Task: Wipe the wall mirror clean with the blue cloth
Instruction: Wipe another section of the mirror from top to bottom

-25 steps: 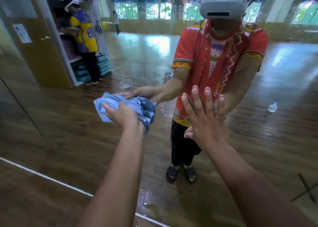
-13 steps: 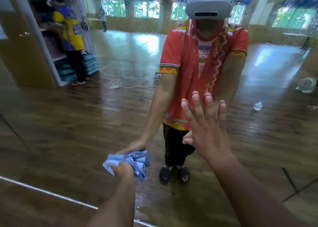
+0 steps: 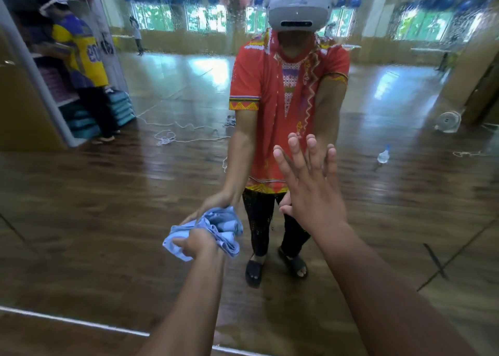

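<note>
The left hand (image 3: 198,245) grips the bunched cloth (image 3: 221,226), pressing it to the mirror (image 3: 108,207) low down, left of centre, above the bottom edge. The right hand (image 3: 313,193) lies flat on the glass just right of it, higher, fingers straight and spread.

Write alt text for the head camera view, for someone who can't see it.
The left hand grips a bunched blue cloth against the wall mirror, while the right hand presses flat on the glass. The mirror reflects the person's red shirt and headset.
</note>
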Available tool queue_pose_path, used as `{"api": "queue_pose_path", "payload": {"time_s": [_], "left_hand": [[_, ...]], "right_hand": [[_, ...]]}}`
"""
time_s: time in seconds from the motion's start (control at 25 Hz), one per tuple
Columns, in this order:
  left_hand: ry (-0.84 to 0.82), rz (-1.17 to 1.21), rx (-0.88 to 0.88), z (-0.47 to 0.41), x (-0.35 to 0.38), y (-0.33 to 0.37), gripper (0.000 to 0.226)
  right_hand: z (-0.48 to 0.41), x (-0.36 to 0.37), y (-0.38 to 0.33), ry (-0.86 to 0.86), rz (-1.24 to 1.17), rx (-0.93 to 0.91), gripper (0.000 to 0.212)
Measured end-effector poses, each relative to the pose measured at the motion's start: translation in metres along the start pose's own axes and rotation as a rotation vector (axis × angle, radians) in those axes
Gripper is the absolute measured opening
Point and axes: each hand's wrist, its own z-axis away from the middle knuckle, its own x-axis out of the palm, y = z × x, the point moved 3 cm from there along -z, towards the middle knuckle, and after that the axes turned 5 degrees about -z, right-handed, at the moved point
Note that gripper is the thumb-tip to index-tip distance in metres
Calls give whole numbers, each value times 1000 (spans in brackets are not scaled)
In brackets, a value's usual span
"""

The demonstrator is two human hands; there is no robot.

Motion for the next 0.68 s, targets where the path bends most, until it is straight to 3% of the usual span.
{"api": "queue_pose_path", "payload": {"time_s": [0.2,0.68], "left_hand": [[-102,72,157,12,20,25,80],[-277,-296,981,248,66,95,67]], "right_hand": [[17,-2,22,177,-111,-129,142],[59,10,138,104,-134,-81,143]]}}
